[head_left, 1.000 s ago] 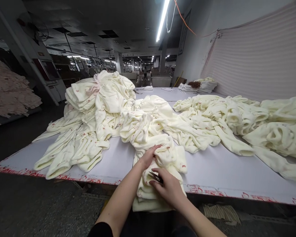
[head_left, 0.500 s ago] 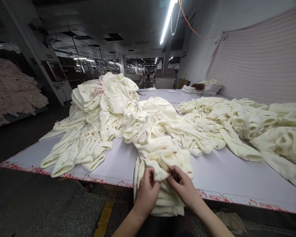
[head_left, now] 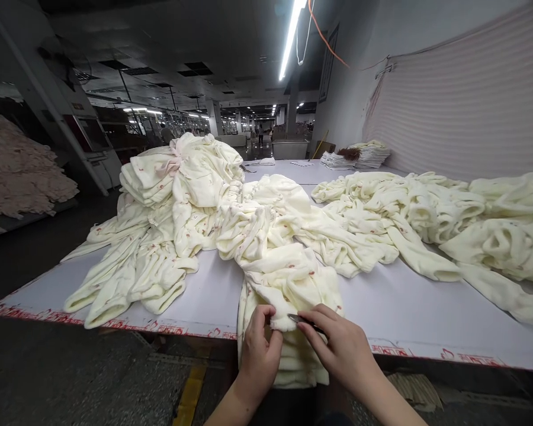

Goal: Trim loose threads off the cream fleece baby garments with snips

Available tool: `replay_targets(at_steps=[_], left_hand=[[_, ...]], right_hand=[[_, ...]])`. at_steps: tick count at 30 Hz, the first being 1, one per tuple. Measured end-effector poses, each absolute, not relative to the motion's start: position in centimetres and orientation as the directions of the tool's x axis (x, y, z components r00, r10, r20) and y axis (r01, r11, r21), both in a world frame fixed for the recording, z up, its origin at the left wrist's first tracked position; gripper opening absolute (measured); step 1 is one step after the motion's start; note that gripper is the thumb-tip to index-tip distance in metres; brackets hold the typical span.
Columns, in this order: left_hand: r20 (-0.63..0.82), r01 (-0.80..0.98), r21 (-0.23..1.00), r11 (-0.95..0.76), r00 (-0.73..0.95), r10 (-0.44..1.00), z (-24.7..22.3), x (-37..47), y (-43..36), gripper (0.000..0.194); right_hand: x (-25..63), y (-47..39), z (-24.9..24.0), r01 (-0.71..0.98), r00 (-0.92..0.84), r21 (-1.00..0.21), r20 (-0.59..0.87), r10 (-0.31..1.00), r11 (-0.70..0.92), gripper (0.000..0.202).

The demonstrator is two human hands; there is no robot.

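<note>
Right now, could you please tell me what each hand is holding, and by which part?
The left hand pinches the cream cloth by its near edge. The right hand holds a small pointed tool by its back part.

A glaring white ceiling tube light (head_left: 292,40) brightens the cream fleece garments (head_left: 204,171) and the pale table surface (head_left: 404,307). The dark grey floor (head_left: 71,367) and distant hall sit in dimness. Wide-angle distortion stretches the edges, and far details are too small and soft to read.
</note>
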State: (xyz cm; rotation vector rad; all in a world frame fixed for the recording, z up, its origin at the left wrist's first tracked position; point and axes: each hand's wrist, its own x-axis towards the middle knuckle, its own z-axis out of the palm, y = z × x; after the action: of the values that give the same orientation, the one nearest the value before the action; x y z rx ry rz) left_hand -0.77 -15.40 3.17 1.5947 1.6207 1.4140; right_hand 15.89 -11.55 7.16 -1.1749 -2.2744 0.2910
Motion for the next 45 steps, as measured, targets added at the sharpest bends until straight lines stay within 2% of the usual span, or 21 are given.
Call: replay_targets(at_steps=[4, 8, 10, 13, 16, 19, 22, 25, 28, 33, 36, 42, 45], left_hand=[[0.343, 0.443, 0.868, -0.224, -0.211, 0.915, 3.3, -0.8, -15.5, 0.024], [0.396, 0.414, 0.866, -0.281, -0.224, 0.891, 3.5, -0.8, -15.4, 0.026], [0.351, 0.346, 0.901, -0.261, -0.231, 0.907, 3.7, -0.8, -15.2, 0.029], [0.08, 0.074, 0.995, -0.072, -0.115, 0.99, 4.0, -0.7, -14.6, 0.023], [-0.111, -0.279, 0.954, 0.111, 0.015, 0.994, 4.1, -0.7, -14.0, 0.022], [-0.113, -0.503, 0.858, 0.107, 0.018, 0.993, 4.0, -0.9, -13.7, 0.023], [-0.096, -0.623, 0.777, 0.093, 0.029, 0.995, 3.8, -1.1, -13.5, 0.026], [-0.096, -0.717, 0.689, 0.106, 0.055, 0.994, 3.7, -0.9, -13.3, 0.029], [-0.099, -0.746, 0.655, 0.123, 0.077, 0.992, 3.5, -0.7, -13.1, 0.031], [-0.091, -0.711, 0.693, 0.117, 0.074, 0.993, 3.5, -0.7, -13.1, 0.028], [-0.071, -0.688, 0.719, 0.101, 0.072, 0.995, 3.7, -0.8, -13.1, 0.029], [-0.066, -0.639, 0.764, 0.088, 0.058, 0.996, 3.8, -0.8, -13.2, 0.024], [-0.063, -0.627, 0.775, 0.079, 0.047, 0.997, 3.8, -0.8, -13.2, 0.02]], right_hand=[[16.1, -11.6, 6.9, 0.701, -0.45, -0.403, 0.391, 0.803, 0.588, 0.026], [16.4, -11.7, 6.0, 0.686, -0.405, -0.475, 0.379, 0.832, 0.551, 0.021], [16.2, -11.2, 5.3, 0.674, -0.401, -0.507, 0.36, 0.842, 0.538, 0.02], [15.7, -9.8, 4.7, 0.708, -0.3, -0.543, 0.349, 0.888, 0.452, 0.02], [15.2, -8.4, 5.1, 0.725, -0.224, -0.571, 0.333, 0.916, 0.385, 0.013], [15.4, -8.3, 5.9, 0.662, -0.312, -0.615, 0.293, 0.904, 0.429, 0.008], [16.1, -9.3, 6.4, 0.584, -0.406, -0.642, 0.299, 0.864, 0.497, 0.02], [16.5, -10.3, 6.5, 0.596, -0.409, -0.615, 0.321, 0.854, 0.516, 0.023], [16.2, -10.5, 6.6, 0.615, -0.395, -0.613, 0.306, 0.866, 0.496, 0.023], [15.3, -9.9, 6.5, 0.536, -0.386, -0.699, 0.295, 0.874, 0.473, 0.026], [15.2, -9.6, 6.1, 0.51, -0.389, -0.71, 0.313, 0.867, 0.485, 0.025], [16.0, -9.5, 6.0, 0.569, -0.386, -0.646, 0.336, 0.859, 0.509, 0.022], [16.3, -10.1, 6.3, 0.618, -0.429, -0.536, 0.384, 0.818, 0.576, 0.022]])
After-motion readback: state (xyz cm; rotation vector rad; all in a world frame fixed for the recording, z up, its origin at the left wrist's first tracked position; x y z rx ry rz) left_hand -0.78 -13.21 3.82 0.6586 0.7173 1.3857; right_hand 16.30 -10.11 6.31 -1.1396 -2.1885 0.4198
